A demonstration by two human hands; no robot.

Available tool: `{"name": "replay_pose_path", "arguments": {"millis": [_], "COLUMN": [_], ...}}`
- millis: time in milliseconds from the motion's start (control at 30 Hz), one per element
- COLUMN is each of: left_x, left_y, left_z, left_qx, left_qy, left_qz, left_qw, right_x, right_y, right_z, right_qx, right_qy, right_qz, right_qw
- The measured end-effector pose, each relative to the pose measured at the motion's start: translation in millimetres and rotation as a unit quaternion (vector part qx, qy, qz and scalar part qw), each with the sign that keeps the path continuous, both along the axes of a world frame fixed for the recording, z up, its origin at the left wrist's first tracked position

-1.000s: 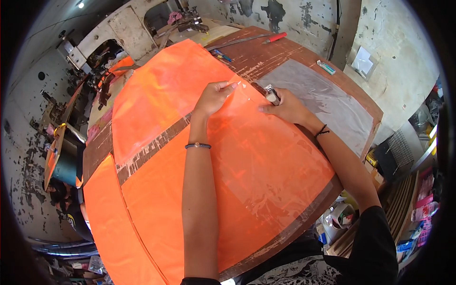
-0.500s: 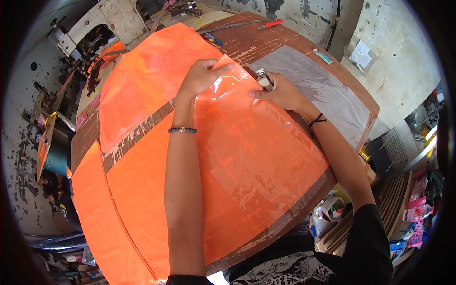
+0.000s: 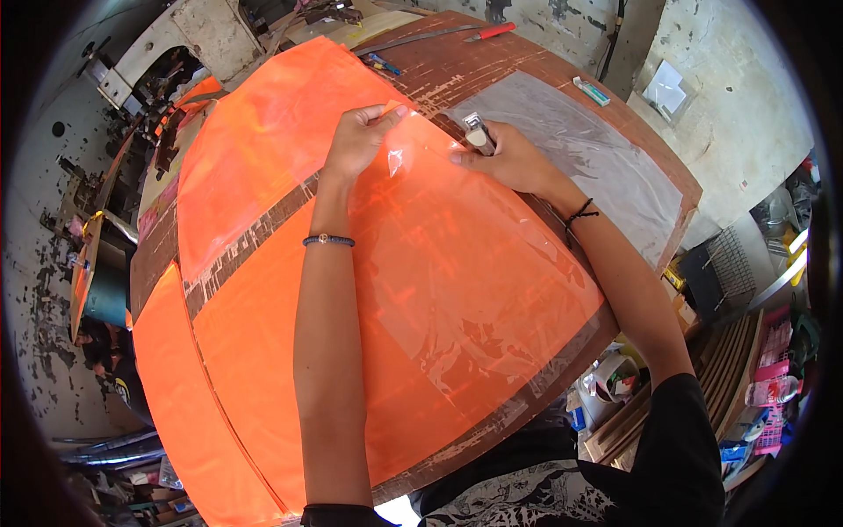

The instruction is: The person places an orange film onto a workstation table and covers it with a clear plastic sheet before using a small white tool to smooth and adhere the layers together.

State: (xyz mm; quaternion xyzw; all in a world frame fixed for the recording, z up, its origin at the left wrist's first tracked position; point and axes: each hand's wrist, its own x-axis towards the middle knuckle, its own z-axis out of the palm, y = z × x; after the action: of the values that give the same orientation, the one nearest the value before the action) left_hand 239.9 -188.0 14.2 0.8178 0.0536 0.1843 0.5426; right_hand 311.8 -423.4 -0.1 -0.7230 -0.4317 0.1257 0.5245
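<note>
At the far edge of an orange sheet point(image 3: 263, 351), my left hand point(image 3: 357, 140) pinches a corner between thumb and fingers. A clear plastic sheet point(image 3: 474, 290) overlies the right part of that orange sheet, glossy and wrinkled. Along the same edge, to the right, my right hand point(image 3: 518, 158) grips what looks like a small stapler point(image 3: 477, 135), its metal end pointing up and away. The thumb of that hand rests at the sheet's edge.
Another orange sheet point(image 3: 263, 158) lies beyond, on the scratched brown table point(image 3: 439, 53). Right of my hands is a greyish clear sheet point(image 3: 571, 132). A red-handled tool point(image 3: 492, 32), a small teal-and-white box point(image 3: 591, 91) and a blue pen-like item point(image 3: 384, 63) lie farther back.
Both hands have shifted slightly left, carrying the stapler along. The raised clear plastic near my left hand now lies flatter against the orange, and my left fingers sit at the sheet's corner.
</note>
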Motion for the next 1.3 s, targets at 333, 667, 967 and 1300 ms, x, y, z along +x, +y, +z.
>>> {"name": "replay_pose_path", "arguments": {"millis": [333, 667, 967, 1300], "left_x": [-1.9, 3.3, 1.6, 0.0], "left_y": [-9.7, 1.8, 2.7, -4.8], "left_z": [-14.6, -19.3, -18.3, -14.2], "left_qx": [-0.069, -0.019, -0.016, -0.042], "left_qy": [-0.026, -0.004, 0.014, 0.023], "left_qz": [0.026, 0.051, 0.057, 0.037], "left_qw": [0.997, 0.999, 0.998, 0.998], "right_x": [5.1, 0.6, -1.2, 4.8], "right_y": [-1.2, 0.7, 3.4, 2.5], "right_z": [-3.6, 2.2, 1.4, -2.5], "right_qx": [-0.028, -0.074, -0.062, -0.058], "right_qy": [-0.025, -0.022, -0.027, -0.019], "right_qz": [-0.019, -0.033, -0.045, -0.035], "right_qw": [0.999, 0.996, 0.997, 0.997]}}
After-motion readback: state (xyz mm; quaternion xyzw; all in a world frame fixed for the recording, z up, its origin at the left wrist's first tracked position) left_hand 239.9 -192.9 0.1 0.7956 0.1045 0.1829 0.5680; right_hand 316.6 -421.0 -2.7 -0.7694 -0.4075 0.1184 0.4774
